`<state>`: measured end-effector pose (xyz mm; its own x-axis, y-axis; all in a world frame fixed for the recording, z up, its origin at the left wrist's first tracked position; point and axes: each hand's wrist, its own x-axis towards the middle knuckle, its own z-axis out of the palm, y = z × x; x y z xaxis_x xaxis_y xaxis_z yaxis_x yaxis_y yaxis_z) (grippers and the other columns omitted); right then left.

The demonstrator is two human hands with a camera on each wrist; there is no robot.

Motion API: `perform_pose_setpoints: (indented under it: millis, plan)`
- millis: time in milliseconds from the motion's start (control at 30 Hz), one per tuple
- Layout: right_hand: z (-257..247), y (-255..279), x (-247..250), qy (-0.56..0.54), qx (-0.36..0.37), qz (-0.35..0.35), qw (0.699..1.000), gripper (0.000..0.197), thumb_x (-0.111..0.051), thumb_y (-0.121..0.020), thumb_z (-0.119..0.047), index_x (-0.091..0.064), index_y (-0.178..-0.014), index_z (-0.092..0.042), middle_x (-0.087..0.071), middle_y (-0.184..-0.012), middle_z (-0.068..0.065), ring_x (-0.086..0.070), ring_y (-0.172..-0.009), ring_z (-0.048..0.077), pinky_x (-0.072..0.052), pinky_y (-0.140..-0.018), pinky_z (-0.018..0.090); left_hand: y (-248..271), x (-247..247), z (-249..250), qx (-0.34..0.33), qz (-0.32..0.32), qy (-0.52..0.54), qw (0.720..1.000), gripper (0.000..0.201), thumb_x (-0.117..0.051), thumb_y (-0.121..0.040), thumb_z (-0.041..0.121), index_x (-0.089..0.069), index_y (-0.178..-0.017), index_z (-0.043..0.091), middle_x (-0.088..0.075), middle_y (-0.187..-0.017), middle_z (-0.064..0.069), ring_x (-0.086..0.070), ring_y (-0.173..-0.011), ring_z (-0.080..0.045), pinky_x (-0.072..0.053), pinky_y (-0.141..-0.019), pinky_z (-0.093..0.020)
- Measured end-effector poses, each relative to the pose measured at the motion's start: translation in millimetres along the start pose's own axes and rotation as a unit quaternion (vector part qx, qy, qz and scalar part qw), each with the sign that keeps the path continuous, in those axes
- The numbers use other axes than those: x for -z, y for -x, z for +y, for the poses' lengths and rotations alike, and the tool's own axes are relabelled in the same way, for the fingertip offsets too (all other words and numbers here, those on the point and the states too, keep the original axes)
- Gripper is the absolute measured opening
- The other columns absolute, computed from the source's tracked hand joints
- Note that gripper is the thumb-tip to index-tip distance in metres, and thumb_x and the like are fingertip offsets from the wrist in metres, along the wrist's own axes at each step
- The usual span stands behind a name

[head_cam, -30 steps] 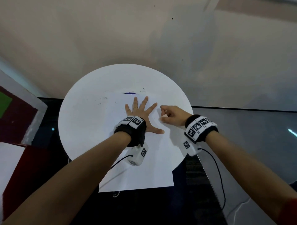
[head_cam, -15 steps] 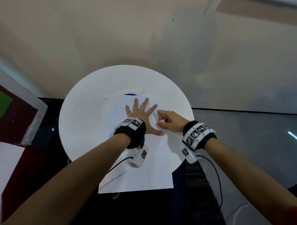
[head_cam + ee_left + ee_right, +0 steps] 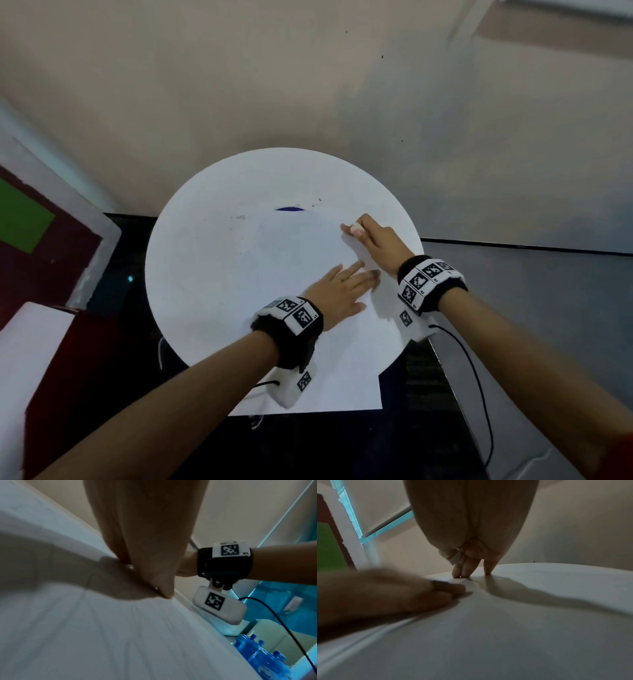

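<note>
A round white desk (image 3: 205, 274) filled the middle of the head view, standing against a plain beige wall (image 3: 308, 85) that took up the whole upper half of the frame. A white sheet of paper (image 3: 342, 373) lay on the desk, its near edge hanging over the rim at lower centre above a dark floor (image 3: 342, 452). A thin blue sliver (image 3: 289, 208) showed just past the sheet's far edge, with a few dark specks on the desk beside it. At the left edge of the frame leaned a dark red panel (image 3: 20, 274) with a green patch and a white border. At the right a grey surface (image 3: 531, 308) ran along the wall. In the lower right of the left wrist view stood blue bottles (image 3: 257, 658).

The left hand (image 3: 337, 294) lay flat on the paper at frame centre, fingers straight and close together. The right hand (image 3: 376, 240), up and to the right of it, pinched a small white piece (image 3: 356, 228) between thumb and forefinger, while its other fingertips (image 3: 464, 569) rested on the sheet's far right corner.
</note>
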<state>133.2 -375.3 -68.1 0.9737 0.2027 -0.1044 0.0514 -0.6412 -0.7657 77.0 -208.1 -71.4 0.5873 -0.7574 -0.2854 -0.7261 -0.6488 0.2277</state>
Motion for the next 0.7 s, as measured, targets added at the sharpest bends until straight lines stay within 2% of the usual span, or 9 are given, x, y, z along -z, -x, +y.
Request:
perform_pose_setpoints:
  millis: [167,233,300,367,433,500,567,633,700]
  plan:
    - [-4,1,4,-0.019,-0.023,-0.004,1.000,0.028,-0.037,-0.103,-0.030,-0.043,-0.096,-0.004,-0.067,-0.118,0.003,-0.056,-0.116,0.002,-0.045,-0.088,0.028,12,4,-4,0.305,-0.038,0.010,0.952,0.072,-0.010,-0.103,0.048,0.018,-0.148,-0.001,0.027,-0.154,-0.018,0.021,-0.144,-0.035,0.005,-0.119,-0.043]
    - [-5,0,3,-0.026,-0.022,0.002,0.999,0.025,-0.037,-0.103,-0.029,-0.043,-0.094,-0.006,-0.067,-0.119,0.002,-0.056,-0.114,0.001,-0.045,-0.083,0.018,9,5,4,0.241,-0.008,-0.039,0.970,0.068,-0.010,-0.104,0.044,0.016,-0.149,0.000,0.022,-0.157,-0.018,0.020,-0.145,-0.035,0.004,-0.118,-0.044]
    - [-5,-1,4,-0.022,-0.022,0.005,1.000,0.023,-0.036,-0.103,-0.028,-0.042,-0.093,-0.008,-0.067,-0.119,0.001,-0.058,-0.113,0.007,-0.044,-0.078,0.012,2,7,11,0.047,-0.029,-0.028,0.998,0.060,-0.015,-0.106,0.038,0.010,-0.153,0.010,0.015,-0.161,-0.007,0.017,-0.146,-0.030,0.003,-0.118,-0.045]
    - [-6,-3,5,-0.008,-0.032,0.002,0.999,0.022,-0.036,-0.103,-0.029,-0.040,-0.093,-0.010,-0.067,-0.119,-0.001,-0.061,-0.111,0.012,-0.046,-0.082,0.023,-5,6,10,-0.060,-0.058,-0.022,0.996,0.057,-0.017,-0.106,0.036,0.010,-0.153,0.019,0.015,-0.161,-0.001,0.017,-0.147,-0.026,0.003,-0.118,-0.043]
    - [-8,-6,8,-0.019,-0.037,0.000,0.999,0.021,-0.036,-0.103,-0.028,-0.038,-0.089,-0.012,-0.069,-0.117,0.001,-0.062,-0.111,0.011,-0.046,-0.083,0.030,-10,6,-1,0.049,-0.051,-0.034,0.997,0.060,-0.014,-0.106,0.038,0.014,-0.152,0.014,0.020,-0.160,-0.004,0.018,-0.146,-0.025,0.004,-0.118,-0.041]
    - [-10,-7,10,-0.032,-0.043,0.000,0.999,0.022,-0.036,-0.103,-0.028,-0.035,-0.086,-0.014,-0.070,-0.113,0.004,-0.062,-0.111,0.008,-0.043,-0.074,0.030,-6,12,-10,0.264,-0.056,-0.012,0.963,0.067,-0.011,-0.104,0.043,0.017,-0.150,0.003,0.025,-0.157,-0.015,0.019,-0.146,-0.031,0.003,-0.119,-0.041]
    - [-11,-8,10,-0.030,-0.043,0.000,0.999,0.024,-0.035,-0.103,-0.029,-0.035,-0.084,-0.015,-0.071,-0.110,0.004,-0.062,-0.110,0.006,-0.040,-0.065,0.027,-2,15,-10,0.356,-0.059,-0.005,0.932,0.072,-0.011,-0.103,0.046,0.014,-0.149,-0.004,0.022,-0.155,-0.025,0.016,-0.145,-0.039,0.001,-0.119,-0.044]
    - [-13,-8,10,-0.029,-0.041,0.004,0.999,0.025,-0.035,-0.103,-0.029,-0.033,-0.081,-0.018,-0.072,-0.108,0.004,-0.063,-0.109,0.006,-0.039,-0.060,0.017,-2,15,1,0.276,-0.022,-0.034,0.960,0.068,-0.010,-0.104,0.043,0.014,-0.149,-0.002,0.018,-0.157,-0.020,0.014,-0.146,-0.037,0.001,-0.119,-0.045]
    - [-13,-8,9,-0.023,-0.044,0.004,0.999,0.025,-0.036,-0.103,-0.029,-0.034,-0.081,-0.018,-0.071,-0.110,0.003,-0.063,-0.106,0.006,-0.041,-0.062,0.013,-7,14,14,0.098,-0.023,-0.046,0.994,0.062,-0.012,-0.105,0.040,0.013,-0.151,0.007,0.014,-0.160,-0.010,0.014,-0.147,-0.032,0.002,-0.118,-0.045]
